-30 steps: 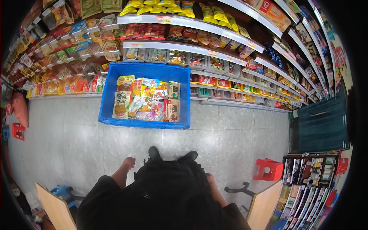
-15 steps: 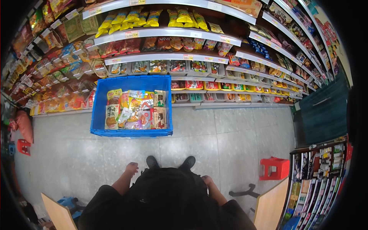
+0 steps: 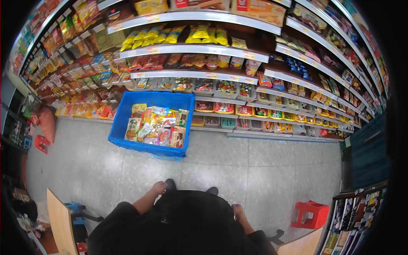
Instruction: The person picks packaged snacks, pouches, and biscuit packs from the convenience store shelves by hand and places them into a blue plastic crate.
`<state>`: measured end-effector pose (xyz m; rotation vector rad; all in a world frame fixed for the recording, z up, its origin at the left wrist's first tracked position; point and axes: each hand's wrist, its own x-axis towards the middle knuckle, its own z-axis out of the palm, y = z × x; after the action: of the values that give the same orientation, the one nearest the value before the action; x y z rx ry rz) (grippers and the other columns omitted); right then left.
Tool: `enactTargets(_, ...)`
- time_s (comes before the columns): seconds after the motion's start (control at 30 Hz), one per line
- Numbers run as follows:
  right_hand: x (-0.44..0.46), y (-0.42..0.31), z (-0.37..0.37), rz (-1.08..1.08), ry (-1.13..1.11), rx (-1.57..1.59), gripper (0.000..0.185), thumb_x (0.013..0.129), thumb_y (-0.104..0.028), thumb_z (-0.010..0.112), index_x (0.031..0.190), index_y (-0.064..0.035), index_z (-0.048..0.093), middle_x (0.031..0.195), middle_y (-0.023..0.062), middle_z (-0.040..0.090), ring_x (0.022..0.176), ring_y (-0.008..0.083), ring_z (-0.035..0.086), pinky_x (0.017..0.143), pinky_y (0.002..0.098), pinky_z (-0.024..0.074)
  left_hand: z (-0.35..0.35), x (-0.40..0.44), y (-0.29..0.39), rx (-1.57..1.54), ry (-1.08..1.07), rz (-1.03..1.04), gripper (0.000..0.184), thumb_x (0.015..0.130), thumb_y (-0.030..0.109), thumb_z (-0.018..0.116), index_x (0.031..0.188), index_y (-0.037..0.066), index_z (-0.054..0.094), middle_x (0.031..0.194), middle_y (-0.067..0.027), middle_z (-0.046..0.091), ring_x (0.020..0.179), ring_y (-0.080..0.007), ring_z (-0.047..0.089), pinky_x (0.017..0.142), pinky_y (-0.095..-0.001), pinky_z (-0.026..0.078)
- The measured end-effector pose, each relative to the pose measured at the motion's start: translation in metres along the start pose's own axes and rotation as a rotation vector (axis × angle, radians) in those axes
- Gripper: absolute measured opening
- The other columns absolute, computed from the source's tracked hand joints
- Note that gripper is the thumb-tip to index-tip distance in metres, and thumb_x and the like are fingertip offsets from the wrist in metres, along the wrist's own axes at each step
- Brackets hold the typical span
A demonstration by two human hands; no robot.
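Observation:
My left hand (image 3: 160, 187) hangs beside my dark clothing near my left shoe, its fingers curled in with nothing seen in them. On the other side my right hand (image 3: 237, 209) is low against the clothing; its fingers are mostly turned away or hidden. Neither hand touches the blue crate (image 3: 148, 148), which stands ahead of me at the foot of the shelves. Inside it lie several packaged snacks, among them a beige packet (image 3: 133, 129), a brown packet (image 3: 177, 137) and a white packet (image 3: 145, 131).
Stocked snack shelves (image 3: 191, 50) curve across the front and both sides. A red stool (image 3: 310, 214) stands at right, and another red stool (image 3: 42, 144) at far left. Wooden panels (image 3: 62, 221) flank me. Grey tiled floor (image 3: 221, 170) lies between me and the shelves.
The view has shifted and tilted, so the crate and shelves appear rotated, with more upper shelf showing. My left hand appears slightly nearer my shoe. The crate's contents look the same.

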<state>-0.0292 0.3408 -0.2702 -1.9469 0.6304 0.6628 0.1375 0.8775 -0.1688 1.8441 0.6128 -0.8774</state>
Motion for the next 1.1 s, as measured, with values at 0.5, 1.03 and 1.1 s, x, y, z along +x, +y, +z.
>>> enactTargets(0.5,0.025,-0.029,-0.06,0.267,0.08,0.181,0.03,0.087,-0.03,0.056,0.089,-0.0018,0.067,0.071,0.0105,0.064,0.056,0.0206,0.06,0.051,0.0378,0.048,0.02,-0.007,0.004,0.174,-0.084,0.131,0.032,0.09,0.027,0.05,0.096,0.0,0.065,0.089,-0.0142,0.069,0.072,-0.024,0.065,0.064,-0.0369,0.052)
enactTargets(1.03,0.031,-0.033,-0.04,-0.151,-0.103,-0.407,0.032,0.087,-0.03,0.055,0.094,-0.0057,0.075,0.099,0.0202,0.071,0.094,0.0328,0.069,0.084,0.0428,0.0531,0.028,0.038,-0.005,0.414,-0.006,0.152,0.04,0.089,0.042,0.055,0.088,0.004,0.068,0.073,-0.0128,0.069,0.066,-0.0241,0.066,0.065,-0.0401,0.052)
enactTargets(1.1,0.033,-0.026,-0.047,0.03,-0.046,-0.133,0.033,0.087,-0.031,0.055,0.092,-0.0054,0.075,0.096,0.0201,0.071,0.091,0.0313,0.069,0.082,0.0428,0.0525,0.042,0.035,0.003,0.433,0.111,0.287,0.043,0.092,0.045,0.052,0.097,0.006,0.071,0.087,-0.0182,0.071,0.088,-0.0368,0.068,0.082,-0.0453,0.052)
